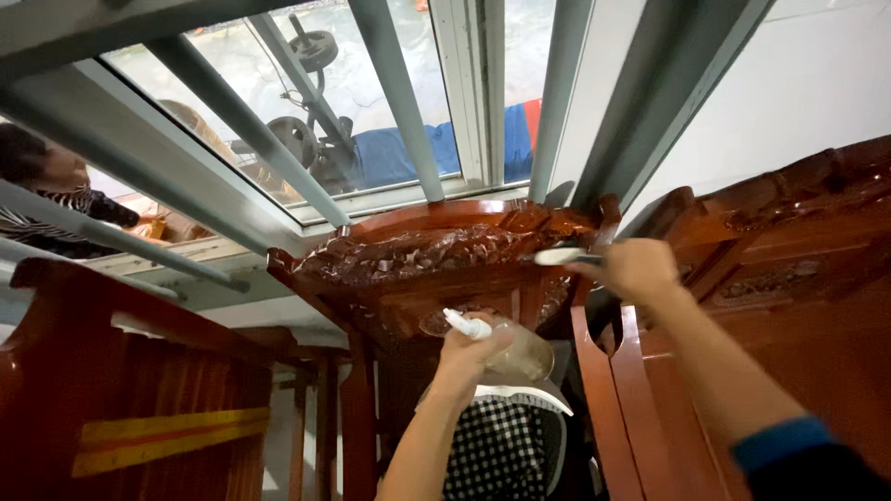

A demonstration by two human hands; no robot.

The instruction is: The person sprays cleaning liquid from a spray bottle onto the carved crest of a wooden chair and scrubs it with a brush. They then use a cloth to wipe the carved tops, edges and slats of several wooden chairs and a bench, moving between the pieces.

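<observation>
My right hand [636,269] grips a small brush [561,256] whose pale head rests against the carved, glossy top rail of a reddish wooden chair [418,252]. My left hand [469,357] is raised below that rail and holds a clear plastic cup [525,357] together with a small white-capped bottle [467,325]. The carving looks wet and shiny. A black-and-white checked cloth [492,450] hangs under my left forearm.
More red carved furniture stands at the right [780,278] and a red slatted piece at the left [111,371]. Grey window bars [399,102] run overhead, with weights and a blue cover outside. Another person in a striped top [42,199] is at the far left.
</observation>
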